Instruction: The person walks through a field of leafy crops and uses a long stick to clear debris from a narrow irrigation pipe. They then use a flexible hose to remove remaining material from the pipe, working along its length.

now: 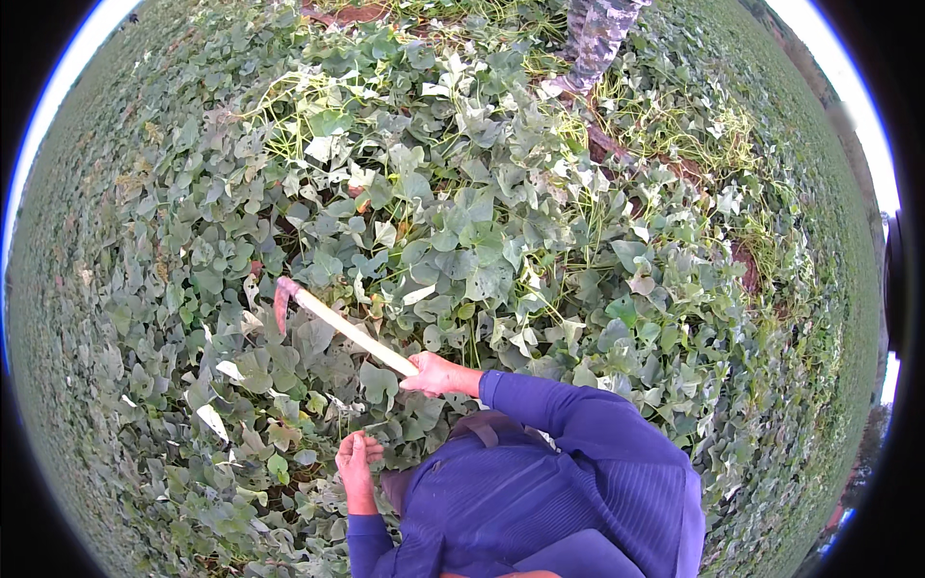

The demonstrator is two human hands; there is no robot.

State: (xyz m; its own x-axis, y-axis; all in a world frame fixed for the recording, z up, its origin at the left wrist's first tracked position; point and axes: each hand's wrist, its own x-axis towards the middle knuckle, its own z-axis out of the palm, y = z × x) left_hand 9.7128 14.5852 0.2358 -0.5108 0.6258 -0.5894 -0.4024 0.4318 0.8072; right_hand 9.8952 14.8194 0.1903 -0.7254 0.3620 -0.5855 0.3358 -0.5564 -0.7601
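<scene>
My right hand (436, 375) is closed round the lower end of a sickle's pale wooden handle. The sickle (352, 332) reaches up and to the left over the foliage, and its short, curved, reddish-brown blade hangs down at the far end. Lower and to the left, my left hand (356, 460) hovers close above the leaves with its fingers loosely bent and the thumb apart. Nothing shows in it. Broad green leaves (472, 241) of a dense, low vine crop surround both hands and hide most of the soil.
At the top, a person's leg in camouflage trousers (599, 43) stands among the vines. Heaped yellowish-green stems (718, 144) lie to the upper right, beside patches of reddish soil (747, 267). The leafy field stretches outward on every side.
</scene>
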